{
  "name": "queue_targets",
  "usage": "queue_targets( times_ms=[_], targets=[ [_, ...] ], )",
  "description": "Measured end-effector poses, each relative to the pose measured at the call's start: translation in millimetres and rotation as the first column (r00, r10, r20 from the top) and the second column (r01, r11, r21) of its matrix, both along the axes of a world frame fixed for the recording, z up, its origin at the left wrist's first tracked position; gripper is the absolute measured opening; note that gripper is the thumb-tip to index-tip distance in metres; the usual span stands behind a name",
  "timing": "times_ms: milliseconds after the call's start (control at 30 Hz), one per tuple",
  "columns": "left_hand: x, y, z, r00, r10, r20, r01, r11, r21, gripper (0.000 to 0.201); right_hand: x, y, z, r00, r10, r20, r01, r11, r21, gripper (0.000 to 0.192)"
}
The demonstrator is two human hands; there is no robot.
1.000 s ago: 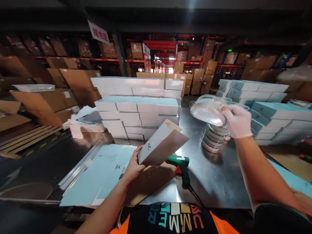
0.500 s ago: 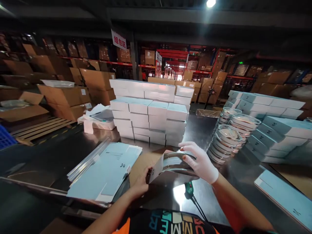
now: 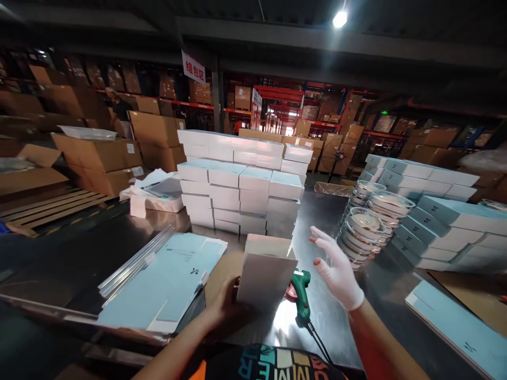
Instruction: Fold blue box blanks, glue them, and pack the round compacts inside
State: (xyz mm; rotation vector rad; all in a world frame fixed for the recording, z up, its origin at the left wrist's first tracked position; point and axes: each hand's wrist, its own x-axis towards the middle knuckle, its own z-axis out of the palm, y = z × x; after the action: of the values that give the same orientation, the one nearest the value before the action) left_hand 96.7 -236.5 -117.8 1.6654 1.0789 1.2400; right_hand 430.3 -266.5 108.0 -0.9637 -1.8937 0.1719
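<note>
Right hand (image 3: 336, 272) has left box (image 3: 266, 279), I see in head view; box has swung toward 12 o'clock, long axis seemingly that way. Left hand (image 3: 225, 302), nearer, grips it from 8 o'clock; right, empty, fingers spread, hangs at 3, beyond glue gun (image 3: 303, 298). Box contents, left fingertips, gun nose hidden.

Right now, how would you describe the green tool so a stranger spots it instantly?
On the metal table, find the stack of white boxes. Nearer, between the carton in the left hand and the gloved right hand, lies a gun-shaped tool. Unlike its pale neighbours, it is green with a dark cord.
</note>
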Motion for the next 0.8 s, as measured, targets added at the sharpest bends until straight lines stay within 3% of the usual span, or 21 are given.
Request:
queue_targets(
  times_ms=[100, 200, 267, 333, 467, 533, 600, 667, 733, 800],
  targets=[
    [2, -1, 8.0, 0.992, -0.027, 0.121, 0.035, 0.997, -0.065, 0.101, -17, 4, -60.7, 0.994, 0.040, -0.105, -0.063, 0.972, -0.225, 0.089],
    [8, 1, 43.4, 0.994, 0.064, 0.094, -0.076, 0.989, 0.127, 0.091, -50, 3, -99.3, 0.970, 0.152, -0.191, -0.208, 0.923, -0.323, 0.101],
    [13, 3, 67.4, 0.997, 0.059, 0.054, -0.070, 0.970, 0.232, 0.062, -70, 6, -106.8, 0.942, 0.137, -0.307, -0.245, 0.906, -0.346, 0.092],
    [16, 4, 80.5, 0.997, 0.044, 0.064, -0.059, 0.963, 0.264, 0.055, -87, 13, -107.4, 0.901, 0.051, -0.430, -0.234, 0.893, -0.385, 0.076],
    [16, 3, 71.5, 0.973, 0.132, 0.188, -0.176, 0.954, 0.242, 0.079, -108, 29, -112.6, 0.854, -0.126, -0.505, -0.056, 0.942, -0.330, 0.050],
    [11, 3, 62.2, 0.987, 0.103, 0.122, -0.130, 0.961, 0.243, 0.082, -105, 35, -115.7, 0.852, -0.145, -0.502, 0.018, 0.968, -0.250, 0.046],
    [4, 3, 57.2, 0.997, 0.077, 0.020, -0.079, 0.967, 0.244, 0.076, -88, 38, -115.0, 0.892, -0.141, -0.429, 0.057, 0.977, -0.203, 0.044],
    [-3, 2, 55.6, 0.989, 0.149, -0.008, -0.142, 0.957, 0.253, 0.070, -59, 38, -112.4, 0.949, -0.216, -0.229, 0.171, 0.965, -0.200, 0.046],
    [-9, 2, 53.8, 0.964, 0.265, 0.019, -0.260, 0.925, 0.277, 0.066, -25, 35, -113.8, 0.934, -0.355, 0.032, 0.353, 0.907, -0.230, 0.044],
    [-12, 1, 49.8, 0.946, 0.322, 0.028, -0.315, 0.901, 0.298, 0.065, 2, 30, -122.9, 0.879, -0.416, 0.232, 0.472, 0.829, -0.300, 0.035]
  ],
)
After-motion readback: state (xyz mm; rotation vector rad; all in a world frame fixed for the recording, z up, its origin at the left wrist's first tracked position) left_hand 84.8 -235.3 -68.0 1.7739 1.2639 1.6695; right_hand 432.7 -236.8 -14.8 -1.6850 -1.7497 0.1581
